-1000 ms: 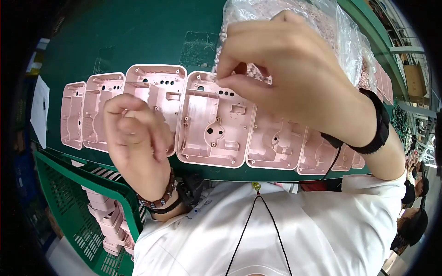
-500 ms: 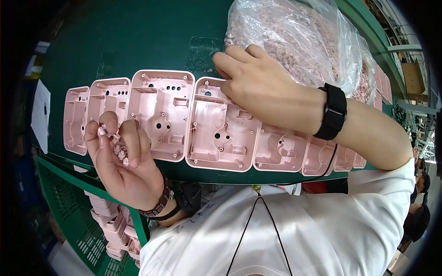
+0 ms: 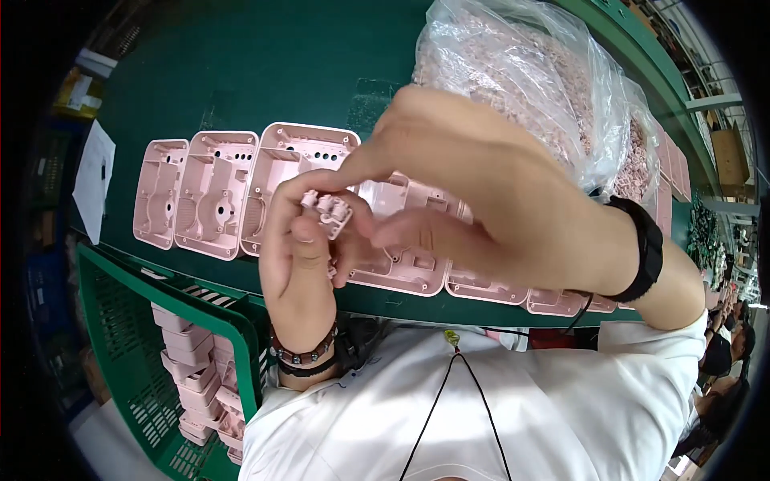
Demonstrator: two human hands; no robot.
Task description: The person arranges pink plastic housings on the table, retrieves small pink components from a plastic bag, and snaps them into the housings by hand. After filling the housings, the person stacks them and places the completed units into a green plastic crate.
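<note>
Small pink plastic parts (image 3: pixel 327 212) are gathered in my left hand (image 3: pixel 301 276), whose fingers curl around them with the thumb on top. Several of them show between thumb and fingertips. My right hand (image 3: pixel 481 180) reaches across from the right, its thumb and index finger apart beside the parts. Motion blurs it a little, its index fingertip is hidden by the left hand, and no part shows between its fingers. Beneath both hands stands a row of open pink plastic housings (image 3: pixel 215 164), with holes and posts inside; the middle ones are partly covered.
A clear plastic bag (image 3: pixel 513 72) full of small pink parts lies at the back right of the green table (image 3: pixel 265 56). At the lower left, a green crate (image 3: pixel 128 353) holds stacked pink housings (image 3: pixel 188 357). A white paper (image 3: pixel 94 184) lies at the left edge.
My left hand has moved right with the small parts. My right hand has come down and nearer from beside the bag to the left hand, its thumb and index now spread.
</note>
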